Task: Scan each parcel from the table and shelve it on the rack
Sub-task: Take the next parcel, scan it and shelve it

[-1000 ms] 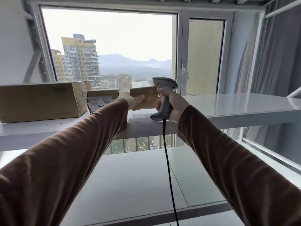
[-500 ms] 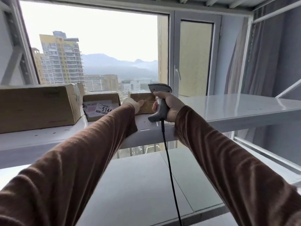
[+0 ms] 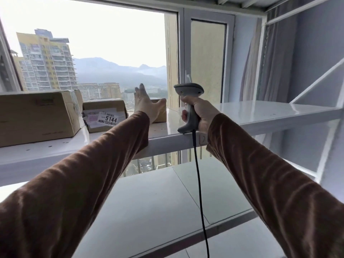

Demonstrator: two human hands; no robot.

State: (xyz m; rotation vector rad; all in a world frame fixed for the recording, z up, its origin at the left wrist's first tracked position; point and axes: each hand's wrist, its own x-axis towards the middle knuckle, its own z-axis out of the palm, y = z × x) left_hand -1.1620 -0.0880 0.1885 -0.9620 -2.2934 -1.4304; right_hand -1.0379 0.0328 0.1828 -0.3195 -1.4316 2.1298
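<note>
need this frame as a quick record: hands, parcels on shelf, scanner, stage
left hand: open, fingers straight, in front of small parcel; contact unclear
right hand: grips scanner by its handle, cable hanging down
parcels on shelf: three; large box at left, labelled box marked 5144 in the middle, small parcel at right
labelled box: touching or nearly touching large box
shelf right of scanner: bare
stage: small parcel sits on the shelf

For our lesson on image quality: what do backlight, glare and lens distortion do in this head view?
Head view: the bright window blows out the sky; the shelf carries glare; the wide lens bows the sleeves; the left hand is slightly soft, while the 5144 label reads clearly.
</note>
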